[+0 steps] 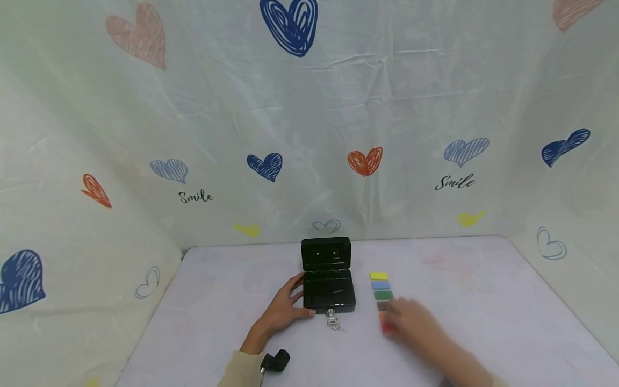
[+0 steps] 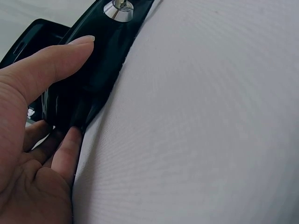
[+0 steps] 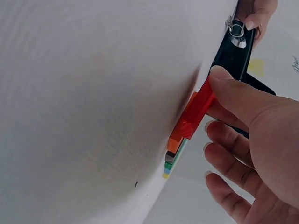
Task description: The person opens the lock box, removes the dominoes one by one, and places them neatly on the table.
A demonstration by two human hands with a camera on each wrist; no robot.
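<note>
A small black cash box (image 1: 330,290) stands on the table with its lid (image 1: 326,253) raised. From its front lock hangs a bunch of keys (image 1: 333,322). My left hand (image 1: 282,309) grips the box's near left corner, thumb along the front and fingers against the left side. In the right wrist view, my right hand (image 3: 261,126) pinches a red block (image 3: 198,107) between thumb and index finger, the other fingers spread loosely. The red block is tilted close over the table, at the near end of a row, beside an orange block (image 3: 175,140).
Beyond the right hand the row runs on with grey (image 1: 383,306), green (image 1: 383,295), blue (image 1: 381,285) and yellow (image 1: 379,276) blocks, right of the box. A white curtain (image 1: 309,118) printed with hearts hangs behind the table (image 1: 232,285).
</note>
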